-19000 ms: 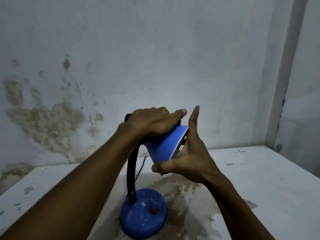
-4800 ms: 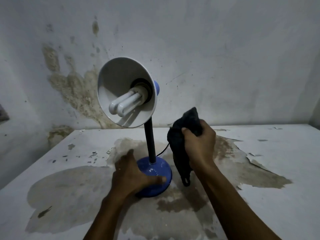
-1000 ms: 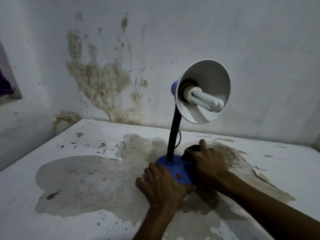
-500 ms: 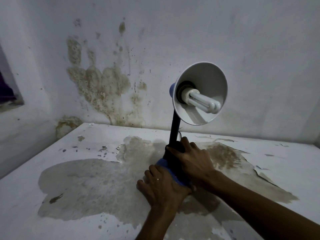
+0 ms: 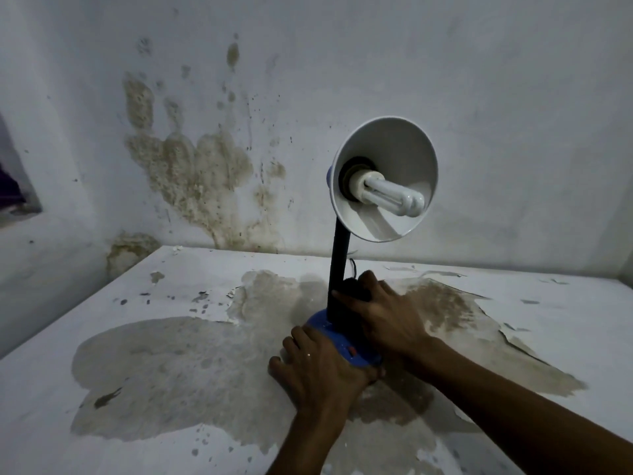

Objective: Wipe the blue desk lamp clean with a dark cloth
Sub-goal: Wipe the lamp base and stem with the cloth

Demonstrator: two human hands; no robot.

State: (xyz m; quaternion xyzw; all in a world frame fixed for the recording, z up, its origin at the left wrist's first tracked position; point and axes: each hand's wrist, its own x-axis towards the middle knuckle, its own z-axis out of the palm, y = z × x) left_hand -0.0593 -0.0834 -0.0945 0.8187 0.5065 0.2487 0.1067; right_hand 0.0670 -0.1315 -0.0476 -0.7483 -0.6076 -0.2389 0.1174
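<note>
Stained white table point(image 5: 144, 389) against a blotched wall point(image 5: 191, 173), lamp point(image 5: 337, 265) standing near its centre.
I am pressing my left hand point(image 5: 317, 370), fingers spread flat, on the base at 6 o'clock of the neck; my right hand point(image 5: 385, 315) is clasping the cloth point(image 5: 354, 291) around the neck's foot, at 3 o'clock.

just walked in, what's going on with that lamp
A person is cleaning a blue desk lamp on a stained white table. The left hand presses on the base to steady it. The right hand holds a dark cloth against the bottom of the black neck. The shade and bulb face the camera, untouched.
</note>
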